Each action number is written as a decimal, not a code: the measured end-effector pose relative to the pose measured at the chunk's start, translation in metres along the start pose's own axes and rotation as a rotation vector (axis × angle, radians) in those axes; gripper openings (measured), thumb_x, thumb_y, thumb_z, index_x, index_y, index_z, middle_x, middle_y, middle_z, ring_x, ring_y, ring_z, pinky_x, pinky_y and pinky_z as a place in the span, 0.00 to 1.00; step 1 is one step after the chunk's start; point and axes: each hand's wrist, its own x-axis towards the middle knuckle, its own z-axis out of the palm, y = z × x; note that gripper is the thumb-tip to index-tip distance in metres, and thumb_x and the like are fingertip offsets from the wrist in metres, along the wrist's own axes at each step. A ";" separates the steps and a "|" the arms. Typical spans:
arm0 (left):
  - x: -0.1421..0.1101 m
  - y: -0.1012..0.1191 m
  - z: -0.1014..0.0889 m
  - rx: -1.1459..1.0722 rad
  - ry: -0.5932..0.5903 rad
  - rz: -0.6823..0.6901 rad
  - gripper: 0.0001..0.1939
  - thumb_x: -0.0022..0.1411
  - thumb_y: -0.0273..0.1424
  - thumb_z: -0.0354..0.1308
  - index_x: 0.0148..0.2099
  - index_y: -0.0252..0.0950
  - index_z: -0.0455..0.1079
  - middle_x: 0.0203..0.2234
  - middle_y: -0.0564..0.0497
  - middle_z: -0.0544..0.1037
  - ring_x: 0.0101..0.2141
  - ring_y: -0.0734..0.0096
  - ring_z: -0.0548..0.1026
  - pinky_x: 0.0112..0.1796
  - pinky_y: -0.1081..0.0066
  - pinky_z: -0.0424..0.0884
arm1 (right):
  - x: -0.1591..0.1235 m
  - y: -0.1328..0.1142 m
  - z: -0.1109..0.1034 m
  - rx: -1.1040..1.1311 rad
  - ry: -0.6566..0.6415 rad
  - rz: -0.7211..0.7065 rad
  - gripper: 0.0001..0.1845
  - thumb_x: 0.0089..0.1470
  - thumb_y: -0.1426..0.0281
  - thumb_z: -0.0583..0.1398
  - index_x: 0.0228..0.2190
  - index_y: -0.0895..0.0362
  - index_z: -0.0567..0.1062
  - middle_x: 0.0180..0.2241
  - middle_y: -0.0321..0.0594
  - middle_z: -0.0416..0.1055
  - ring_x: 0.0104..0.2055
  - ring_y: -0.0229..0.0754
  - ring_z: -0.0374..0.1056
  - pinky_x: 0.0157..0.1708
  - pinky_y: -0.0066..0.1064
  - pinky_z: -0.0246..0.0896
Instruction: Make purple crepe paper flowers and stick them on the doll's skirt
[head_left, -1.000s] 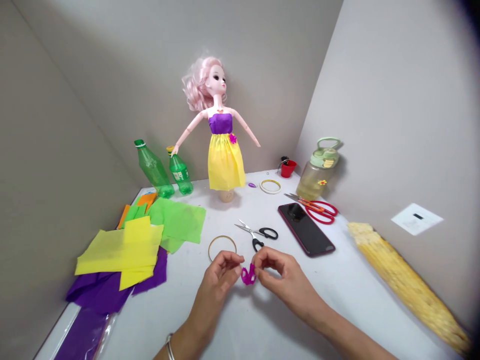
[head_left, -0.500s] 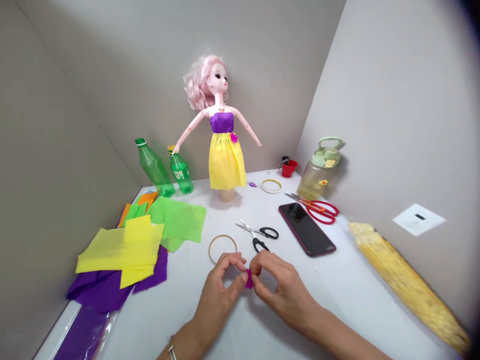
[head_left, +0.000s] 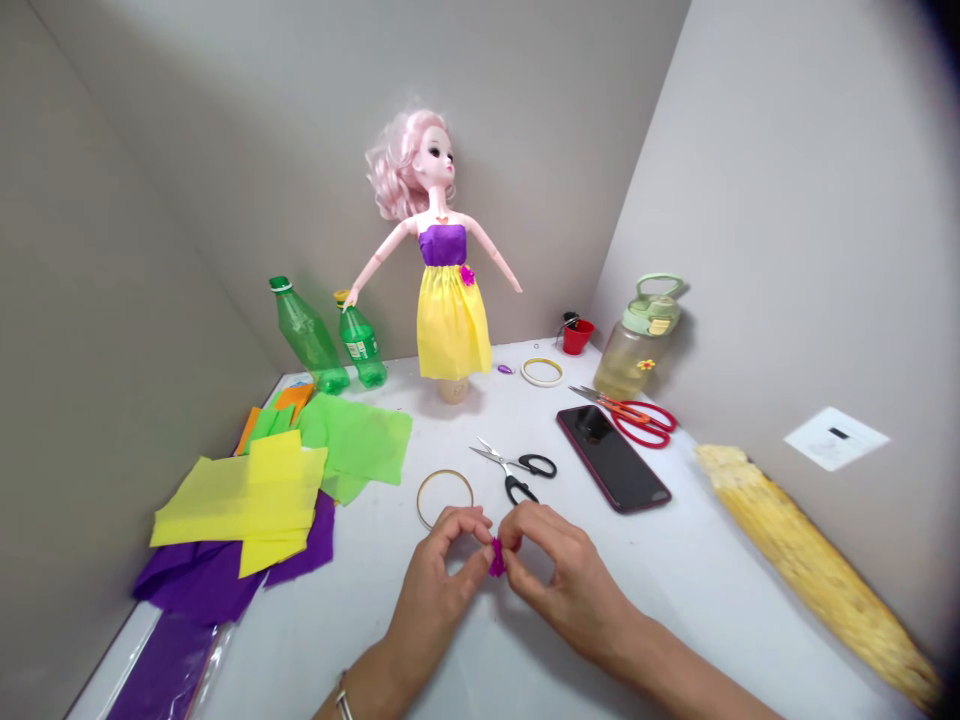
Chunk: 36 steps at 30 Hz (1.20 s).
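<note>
Magenta paper scrap (head_left: 497,557), now bunched tighter than a second ago, held above the table (head_left: 675,590) in a closed pinch between the fingertips of left hand (head_left: 439,585) and right hand (head_left: 562,575), just before the gold ring (head_left: 445,472).

pink-haired doll (head_left: 450,310) | green plastic bottles (head_left: 306,332) | black-handled scissors (head_left: 525,468) | red-handled scissors (head_left: 641,423) | smartphone (head_left: 613,458) | crepe paper sheets (head_left: 240,505)

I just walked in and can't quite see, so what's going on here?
A person's left hand and right hand pinch a small magenta paper piece between them, above a white table. A thin gold ring and black-handled steel scissors lie close by. Beyond stands a pink-haired doll in a purple-and-yellow paper dress.
</note>
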 end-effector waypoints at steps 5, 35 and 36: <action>0.000 -0.004 0.001 0.006 0.009 -0.016 0.06 0.60 0.34 0.59 0.33 0.38 0.67 0.44 0.46 0.73 0.56 0.58 0.67 0.56 0.64 0.57 | -0.002 0.003 0.001 -0.017 0.004 -0.034 0.08 0.55 0.78 0.55 0.28 0.54 0.66 0.28 0.37 0.69 0.32 0.41 0.65 0.35 0.32 0.59; 0.003 0.004 -0.005 -0.646 -0.010 -0.268 0.06 0.58 0.31 0.62 0.34 0.34 0.68 0.29 0.53 0.67 0.30 0.74 0.66 0.31 0.74 0.73 | 0.009 0.009 -0.006 0.746 -0.158 0.476 0.10 0.51 0.65 0.64 0.27 0.59 0.71 0.25 0.34 0.66 0.29 0.36 0.58 0.31 0.29 0.50; 0.003 0.004 -0.005 -0.645 -0.009 -0.264 0.06 0.58 0.31 0.62 0.34 0.34 0.69 0.29 0.52 0.68 0.31 0.74 0.67 0.32 0.74 0.73 | 0.009 0.009 -0.006 0.739 -0.154 0.475 0.10 0.51 0.65 0.63 0.27 0.59 0.71 0.25 0.34 0.66 0.29 0.36 0.58 0.30 0.29 0.50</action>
